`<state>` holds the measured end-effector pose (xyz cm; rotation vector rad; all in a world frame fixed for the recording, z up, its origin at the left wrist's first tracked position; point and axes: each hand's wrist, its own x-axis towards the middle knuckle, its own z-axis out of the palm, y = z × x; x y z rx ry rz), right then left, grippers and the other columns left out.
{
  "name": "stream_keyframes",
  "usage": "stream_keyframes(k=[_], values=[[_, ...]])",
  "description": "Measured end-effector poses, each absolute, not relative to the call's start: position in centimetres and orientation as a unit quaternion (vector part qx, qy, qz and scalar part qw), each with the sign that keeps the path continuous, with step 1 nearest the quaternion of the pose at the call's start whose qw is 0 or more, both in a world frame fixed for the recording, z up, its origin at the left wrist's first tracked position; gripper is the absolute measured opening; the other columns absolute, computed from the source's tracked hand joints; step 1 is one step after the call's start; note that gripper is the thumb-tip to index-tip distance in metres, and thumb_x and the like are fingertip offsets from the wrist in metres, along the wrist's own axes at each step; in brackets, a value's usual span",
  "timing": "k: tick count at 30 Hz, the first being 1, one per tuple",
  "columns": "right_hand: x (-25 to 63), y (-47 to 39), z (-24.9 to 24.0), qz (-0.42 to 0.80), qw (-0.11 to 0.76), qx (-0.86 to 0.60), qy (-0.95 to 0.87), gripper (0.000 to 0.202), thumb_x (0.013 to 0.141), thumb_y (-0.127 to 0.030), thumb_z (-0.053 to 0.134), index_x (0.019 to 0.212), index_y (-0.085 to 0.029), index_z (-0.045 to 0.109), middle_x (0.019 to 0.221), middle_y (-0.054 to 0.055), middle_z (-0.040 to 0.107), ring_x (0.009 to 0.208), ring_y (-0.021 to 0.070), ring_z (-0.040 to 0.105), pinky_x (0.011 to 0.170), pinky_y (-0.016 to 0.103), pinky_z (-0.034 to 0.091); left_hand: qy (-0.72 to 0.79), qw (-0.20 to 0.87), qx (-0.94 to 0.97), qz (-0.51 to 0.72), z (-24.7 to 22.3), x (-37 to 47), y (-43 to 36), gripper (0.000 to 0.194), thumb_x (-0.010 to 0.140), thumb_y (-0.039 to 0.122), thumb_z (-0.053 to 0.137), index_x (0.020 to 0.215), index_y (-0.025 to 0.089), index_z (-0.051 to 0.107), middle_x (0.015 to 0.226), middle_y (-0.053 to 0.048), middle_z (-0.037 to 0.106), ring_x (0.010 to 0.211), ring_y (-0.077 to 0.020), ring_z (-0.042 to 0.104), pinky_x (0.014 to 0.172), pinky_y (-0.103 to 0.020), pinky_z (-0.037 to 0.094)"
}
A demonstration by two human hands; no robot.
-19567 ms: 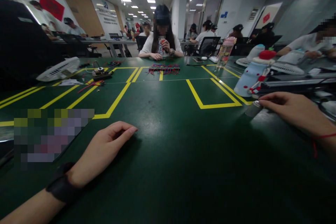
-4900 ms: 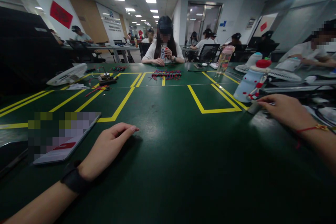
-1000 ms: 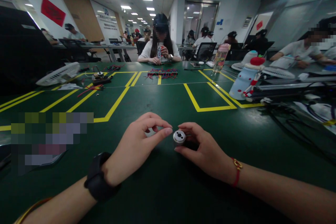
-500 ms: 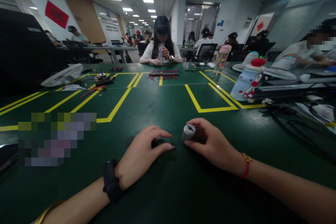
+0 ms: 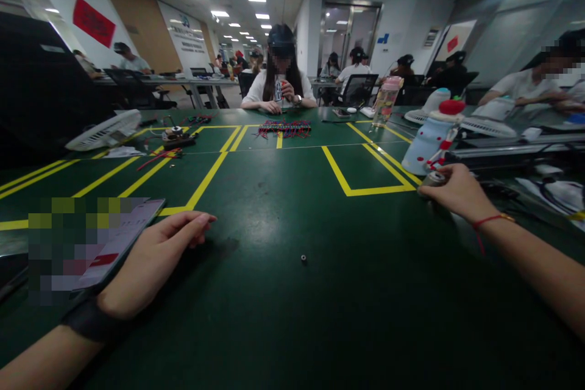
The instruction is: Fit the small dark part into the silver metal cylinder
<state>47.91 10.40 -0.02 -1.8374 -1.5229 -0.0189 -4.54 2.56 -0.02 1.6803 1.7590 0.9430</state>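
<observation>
My right hand grips a small silver cylindrical motor between thumb and fingers, at the right of the table beside the light-blue bottle. Over on the left, my left hand is by the near right edge of a phone. Its fingers are curled together, and nothing shows in them. A tiny metal ring-like piece lies on the green table between my hands, apart from both.
Thin red wires and a small device lie at left, near a white fan. Further back is a wired strip, with a person seated behind it. Cables and a clear bottle are at right.
My right hand has carried the motor from the middle to the far right. My left hand has moved left and its fingers have closed, away from the ring-like piece, which stays on the table.
</observation>
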Motion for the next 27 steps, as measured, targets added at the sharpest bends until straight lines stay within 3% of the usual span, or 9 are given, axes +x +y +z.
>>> stream_keyframes(k=[2, 4, 6, 9, 13, 17, 20, 23, 27], values=[[44.8, 9.3, 0.5, -0.088, 0.354, -0.695, -0.619, 0.055, 0.057, -0.044, 0.072, 0.101, -0.016, 0.056, 0.109, 0.016, 0.053, 0.111, 0.0355, 0.045, 0.095, 0.057, 0.030, 0.657, 0.258, 0.622, 0.340, -0.2, -4.4, 2.7, 0.034, 0.086, 0.051, 0.051, 0.099, 0.023, 0.065, 0.075, 0.007, 0.059, 0.076, -0.0150, 0.056, 0.068, -0.022, 0.041], [40.4, 7.7, 0.9, -0.120, 0.323, -0.635, -0.691, 0.049, 0.070, -0.046, 0.065, 0.109, -0.016, 0.057, 0.114, 0.014, 0.053, 0.114, 0.0314, 0.045, 0.099, 0.052, 0.031, 0.662, 0.262, 0.614, 0.340, -0.6, -4.6, 3.0, 0.035, 0.085, 0.052, 0.052, 0.100, 0.023, 0.065, 0.075, 0.006, 0.059, 0.077, -0.0155, 0.056, 0.068, -0.023, 0.041], [35.4, 5.7, 0.9, 0.001, 0.279, -0.536, -0.797, 0.041, 0.080, -0.044, 0.057, 0.113, -0.019, 0.058, 0.115, 0.010, 0.056, 0.109, 0.0230, 0.050, 0.097, 0.042, 0.038, 0.661, 0.278, 0.602, 0.350, -1.1, -4.9, 3.3, 0.038, 0.084, 0.053, 0.052, 0.102, 0.022, 0.064, 0.077, 0.005, 0.059, 0.076, -0.0157, 0.055, 0.068, -0.024, 0.041], [29.0, 3.0, 0.1, 0.152, 0.207, -0.422, -0.870, 0.045, 0.085, -0.045, 0.053, 0.125, -0.026, 0.054, 0.120, 0.006, 0.054, 0.107, 0.0171, 0.049, 0.092, 0.034, 0.042, 0.659, 0.290, 0.598, 0.352, -1.5, -5.3, 3.5, 0.040, 0.084, 0.053, 0.053, 0.108, 0.023, 0.062, 0.081, 0.003, 0.059, 0.077, -0.0156, 0.054, 0.069, -0.025, 0.040], [25.6, 1.9, -0.4, 0.186, 0.176, -0.371, -0.893, 0.023, 0.089, -0.037, 0.050, 0.101, -0.026, 0.067, 0.101, 0.003, 0.060, 0.095, 0.0140, 0.050, 0.081, 0.029, 0.043, 0.660, 0.292, 0.603, 0.340, -1.3, -5.2, 3.3, 0.042, 0.085, 0.053, 0.052, 0.115, 0.025, 0.059, 0.085, 0.002, 0.058, 0.079, -0.0163, 0.054, 0.071, -0.027, 0.039], [29.2, 3.9, 1.0, 0.147, 0.243, -0.433, -0.856, 0.021, 0.090, -0.029, 0.047, 0.095, -0.020, 0.066, 0.094, 0.004, 0.063, 0.088, 0.0126, 0.054, 0.080, 0.028, 0.043, 0.661, 0.294, 0.604, 0.336, -1.1, -5.0, 3.2, 0.043, 0.085, 0.053, 0.051, 0.117, 0.025, 0.058, 0.087, 0.002, 0.058, 0.080, -0.0171, 0.054, 0.072, -0.027, 0.039], [35.5, 6.2, 2.7, 0.008, 0.277, -0.554, -0.785, 0.026, 0.089, -0.032, 0.047, 0.103, -0.018, 0.065, 0.100, 0.007, 0.063, 0.089, 0.0161, 0.056, 0.079, 0.031, 0.043, 0.659, 0.293, 0.611, 0.327, -1.0, -4.8, 3.2, 0.044, 0.085, 0.053, 0.050, 0.118, 0.024, 0.057, 0.088, 0.001, 0.058, 0.082, -0.0178, 0.054, 0.072, -0.027, 0.039], [42.2, 8.2, 4.1, -0.138, 0.203, -0.652, -0.717, 0.029, 0.088, -0.032, 0.047, 0.100, -0.014, 0.065, 0.102, 0.010, 0.064, 0.093, 0.0186, 0.055, 0.083, 0.032, 0.039, 0.662, 0.288, 0.614, 0.318, -0.9, -4.6, 3.2, 0.045, 0.085, 0.054, 0.050, 0.118, 0.024, 0.057, 0.088, 0.001, 0.058, 0.082, -0.0184, 0.055, 0.072, -0.027, 0.039], [47.9, 9.3, 4.5, -0.136, 0.118, -0.697, -0.694, 0.028, 0.085, -0.032, 0.050, 0.091, -0.013, 0.070, 0.093, 0.011, 0.067, 0.084, 0.0202, 0.057, 0.074, 0.032, 0.038, 0.671, 0.281, 0.615, 0.303, -0.7, -4.6, 3.0, 0.045, 0.085, 0.055, 0.049, 0.118, 0.026, 0.057, 0.084, 0.003, 0.058, 0.081, -0.0187, 0.055, 0.070, -0.026, 0.038]])
